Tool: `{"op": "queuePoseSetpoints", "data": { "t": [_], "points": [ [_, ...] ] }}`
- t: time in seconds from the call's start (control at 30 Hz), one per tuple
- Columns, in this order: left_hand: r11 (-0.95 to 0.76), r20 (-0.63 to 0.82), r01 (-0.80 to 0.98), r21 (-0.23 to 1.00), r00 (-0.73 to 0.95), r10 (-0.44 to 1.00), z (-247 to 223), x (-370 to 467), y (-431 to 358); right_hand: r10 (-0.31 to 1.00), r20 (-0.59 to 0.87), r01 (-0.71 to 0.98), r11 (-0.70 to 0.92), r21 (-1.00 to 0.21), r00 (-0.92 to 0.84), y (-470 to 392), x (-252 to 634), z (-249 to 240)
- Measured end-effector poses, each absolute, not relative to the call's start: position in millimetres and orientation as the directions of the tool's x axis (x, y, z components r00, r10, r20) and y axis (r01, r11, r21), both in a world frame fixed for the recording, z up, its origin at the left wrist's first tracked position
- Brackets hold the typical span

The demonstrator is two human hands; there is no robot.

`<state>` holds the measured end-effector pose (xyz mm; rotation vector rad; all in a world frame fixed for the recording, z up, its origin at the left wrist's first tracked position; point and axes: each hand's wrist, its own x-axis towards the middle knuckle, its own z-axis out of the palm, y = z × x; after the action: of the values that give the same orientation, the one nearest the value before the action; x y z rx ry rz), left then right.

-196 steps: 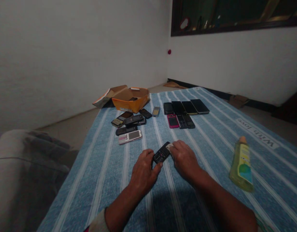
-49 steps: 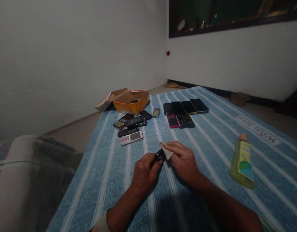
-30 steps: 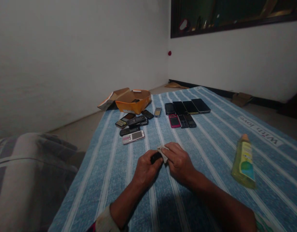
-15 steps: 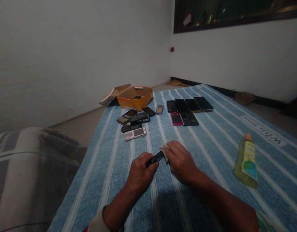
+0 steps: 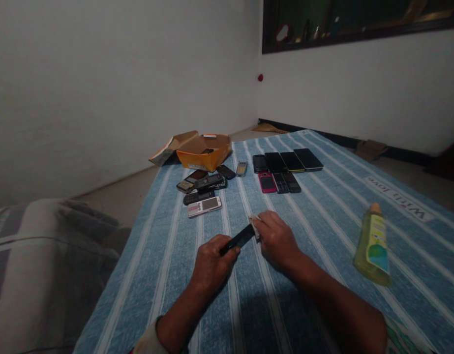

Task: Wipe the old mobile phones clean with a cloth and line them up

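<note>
Orange cardboard box (image 5: 202, 161), rear left on blue striped cloth (image 5: 315, 305), possibly a dark phone (image 5: 208, 151) inside. Before it, loose mostly-dark keypad phones (image 5: 208, 181); to their right, two mostly-black phone rows (image 5: 291, 161); before both, slim black phone (image 5: 240, 239); well right, yellow-green plastic bottle (image 5: 373, 248).

I had a dim feed. A soft shadow darkened the blue-and-white striped fabric sheet (image 5: 254, 314), and the yellow-green plastic bottle (image 5: 373, 248) looked blurred.

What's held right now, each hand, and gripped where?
Left hand: black phone, by the end nearer that hand. Right hand: pale cloth, at the phone's other end; which part of the cloth can't be told.
</note>
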<state>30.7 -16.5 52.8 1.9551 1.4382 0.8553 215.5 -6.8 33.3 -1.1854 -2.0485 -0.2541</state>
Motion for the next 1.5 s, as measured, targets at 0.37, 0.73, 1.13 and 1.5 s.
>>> {"op": "queuePoseSetpoints", "data": {
  "t": [0.37, 0.73, 1.13, 1.5],
  "points": [
    [-0.226, 0.139, 0.567, 0.792, 0.193, 0.971, 51, 34, -14, 0.64, 0.683, 0.756, 0.625, -0.196, -0.352, -12, 199, 32],
    [-0.084, 0.036, 0.51, 0.856, 0.102, 0.994, 46, 34, -10, 0.766, 0.641, 0.707, 0.483, -0.517, -0.054, 15, 234, 20],
    [-0.192, 0.131, 0.575, 0.795, 0.146, 0.981, 47, 37, -10, 0.743, 0.635, 0.75, 0.539, -0.382, -0.211, 8, 220, 24],
    [-0.688, 0.67, 0.663, 0.297, 0.369, 0.644, 25, 39, -5, 0.753, 0.649, 0.698, 0.521, -0.491, -0.106, 9, 230, 26]
  ]
}}
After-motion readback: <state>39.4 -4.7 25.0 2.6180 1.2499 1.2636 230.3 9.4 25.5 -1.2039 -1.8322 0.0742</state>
